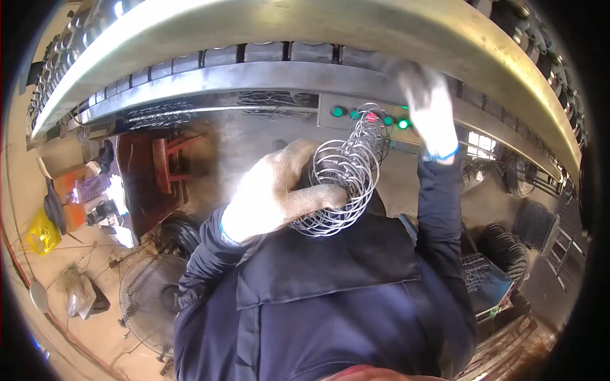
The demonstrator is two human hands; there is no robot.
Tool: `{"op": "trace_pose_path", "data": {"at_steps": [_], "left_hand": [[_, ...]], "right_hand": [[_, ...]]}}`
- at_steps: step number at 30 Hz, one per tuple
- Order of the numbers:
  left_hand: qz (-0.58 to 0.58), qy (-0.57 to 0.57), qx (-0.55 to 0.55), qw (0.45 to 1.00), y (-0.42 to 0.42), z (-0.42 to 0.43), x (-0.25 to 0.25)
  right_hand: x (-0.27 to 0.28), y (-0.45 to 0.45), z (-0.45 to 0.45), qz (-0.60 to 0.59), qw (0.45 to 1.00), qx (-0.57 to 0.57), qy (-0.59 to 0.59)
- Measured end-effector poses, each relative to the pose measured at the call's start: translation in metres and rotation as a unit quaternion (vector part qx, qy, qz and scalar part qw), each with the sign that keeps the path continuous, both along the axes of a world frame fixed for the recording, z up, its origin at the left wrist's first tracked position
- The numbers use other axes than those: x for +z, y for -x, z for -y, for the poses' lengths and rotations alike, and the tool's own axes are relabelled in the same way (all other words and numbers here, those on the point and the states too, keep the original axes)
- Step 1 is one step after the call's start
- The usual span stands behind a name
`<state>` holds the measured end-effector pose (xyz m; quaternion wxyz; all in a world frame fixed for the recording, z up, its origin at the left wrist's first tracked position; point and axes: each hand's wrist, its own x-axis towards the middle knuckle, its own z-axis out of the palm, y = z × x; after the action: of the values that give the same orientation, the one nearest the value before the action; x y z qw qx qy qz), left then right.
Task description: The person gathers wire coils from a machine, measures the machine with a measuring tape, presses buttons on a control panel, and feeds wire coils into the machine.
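My left hand, in a pale work glove with darker fingers, is closed around a bunch of round metal wire rings. The rings hang in front of my chest as a loose, overlapping stack that stretches away toward the machine. Gloved as well, my right hand is up at the edge of the long metal rail. Motion smears its fingers, so I cannot tell whether anything is in them.
A control panel with green and red lit buttons sits below the rail. A wide yellowish beam arches above. A floor fan stands at lower left near a reddish wooden stool. Coiled wire bundles lie on the right.
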<state>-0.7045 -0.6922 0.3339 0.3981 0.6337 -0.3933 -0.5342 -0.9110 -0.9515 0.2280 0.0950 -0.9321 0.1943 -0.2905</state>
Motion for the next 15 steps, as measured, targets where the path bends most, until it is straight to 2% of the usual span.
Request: {"op": "trace_pose_path", "data": {"at_steps": [1, 2, 3, 4, 6, 7, 8, 9, 10, 13, 14, 15], "left_hand": [[-0.001, 0.002, 0.001, 1.000, 0.006, 0.004, 0.000], [0.021, 0.010, 0.002, 1.000, 0.011, 0.008, 0.002], [0.043, 0.016, 0.003, 0.999, 0.016, 0.012, 0.004], [0.027, -0.006, -0.009, 1.000, 0.021, 0.015, 0.005], [0.037, 0.012, -0.008, 0.999, 0.035, 0.020, 0.004], [0.050, 0.027, -0.004, 0.998, 0.042, 0.021, 0.005], [0.042, 0.028, 0.006, 0.999, 0.047, 0.020, 0.002], [0.043, 0.025, 0.007, 0.999, 0.051, 0.020, 0.001], [0.040, 0.020, 0.012, 0.999, 0.054, 0.020, 0.001], [0.021, 0.002, 0.018, 1.000, 0.060, 0.017, 0.001], [0.017, -0.014, 0.019, 1.000, 0.060, 0.018, 0.003], [0.011, -0.032, 0.016, 0.999, 0.058, 0.017, 0.003]], "right_hand": [[0.016, 0.001, -0.012, 0.043, 0.970, 0.117, -0.210], [0.031, -0.004, -0.024, 0.045, 0.901, 0.233, -0.364], [0.040, -0.005, -0.030, 0.011, 0.867, 0.303, -0.395], [0.042, -0.003, -0.032, -0.024, 0.873, 0.325, -0.362], [0.048, 0.015, -0.019, 0.035, 0.858, 0.319, -0.402], [0.048, 0.023, -0.016, 0.074, 0.875, 0.265, -0.398], [0.036, 0.031, -0.010, 0.106, 0.936, 0.159, -0.297], [0.021, 0.035, 0.003, 0.058, 0.998, 0.013, -0.036], [0.007, 0.034, 0.021, -0.015, 0.974, -0.101, 0.202], [-0.036, 0.010, 0.085, -0.110, 0.951, -0.193, 0.216], [-0.053, 0.017, 0.108, -0.077, 0.952, -0.159, 0.249], [-0.051, 0.025, 0.112, -0.095, 0.948, -0.152, 0.262]]}}
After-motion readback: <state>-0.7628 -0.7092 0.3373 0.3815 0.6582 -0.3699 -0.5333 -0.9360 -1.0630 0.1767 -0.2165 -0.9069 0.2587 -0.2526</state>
